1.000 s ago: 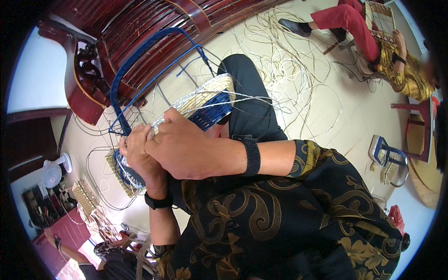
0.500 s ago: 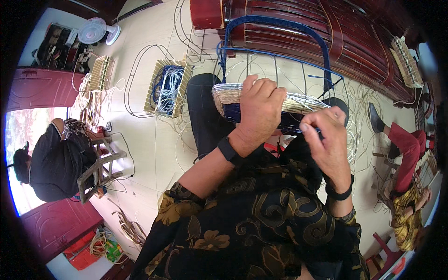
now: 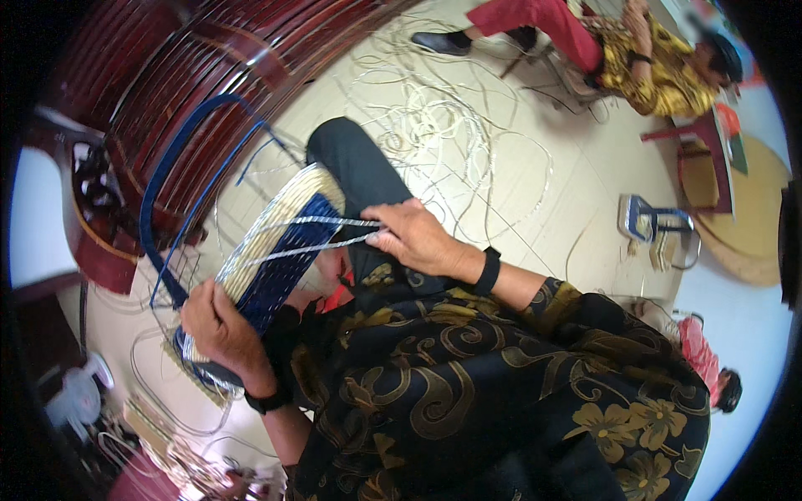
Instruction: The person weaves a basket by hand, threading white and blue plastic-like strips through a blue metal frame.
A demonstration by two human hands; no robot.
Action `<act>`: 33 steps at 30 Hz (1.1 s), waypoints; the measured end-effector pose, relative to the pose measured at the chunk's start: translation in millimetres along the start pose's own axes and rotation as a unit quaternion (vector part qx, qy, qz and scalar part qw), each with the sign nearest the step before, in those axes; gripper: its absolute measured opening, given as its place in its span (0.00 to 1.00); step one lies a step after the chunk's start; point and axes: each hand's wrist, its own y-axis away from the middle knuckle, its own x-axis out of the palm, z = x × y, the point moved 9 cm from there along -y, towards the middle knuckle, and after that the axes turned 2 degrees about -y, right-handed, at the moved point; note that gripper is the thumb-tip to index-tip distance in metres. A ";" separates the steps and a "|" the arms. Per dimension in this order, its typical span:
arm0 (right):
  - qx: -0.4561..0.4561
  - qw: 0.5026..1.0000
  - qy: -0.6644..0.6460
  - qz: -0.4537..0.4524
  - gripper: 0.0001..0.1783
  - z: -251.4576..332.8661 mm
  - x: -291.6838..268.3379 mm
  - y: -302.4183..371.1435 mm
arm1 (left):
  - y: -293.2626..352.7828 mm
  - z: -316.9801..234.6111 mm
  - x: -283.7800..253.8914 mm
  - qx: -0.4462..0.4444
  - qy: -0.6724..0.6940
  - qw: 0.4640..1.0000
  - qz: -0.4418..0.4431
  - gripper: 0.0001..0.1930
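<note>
At nine o'clock the half-woven basket [image 3: 280, 242] is gripped by the left hand [image 3: 219, 327]; pale strands [image 3: 322, 234], untouched earlier, are now pulled taut, pinched by the right hand [image 3: 418, 238].

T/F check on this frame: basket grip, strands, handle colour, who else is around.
1. The left hand grips the woven basket's lower end. True.
2. The right hand pinches pale strands running across the basket. True.
3. The basket's handle is red. False: it is blue.
4. No one else is in view. False: a seated person in a yellow patterned top is at the upper right.
5. Loose strands lie on the floor. True.
</note>
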 end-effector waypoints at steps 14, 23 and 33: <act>-0.082 0.976 0.053 -0.196 0.06 -4.6 -36.7 22.9 | 3.1 19.5 -8.4 -0.020 -0.032 0.999 0.001 0.08; 0.131 0.845 0.190 -0.482 0.12 -121.3 -263.0 108.8 | 4.4 16.5 -4.8 -0.011 0.003 1.000 0.011 0.07; 0.119 0.785 0.216 -0.569 0.14 -101.2 -402.1 143.2 | 8.9 22.9 -8.4 -0.011 -0.005 1.000 -0.017 0.06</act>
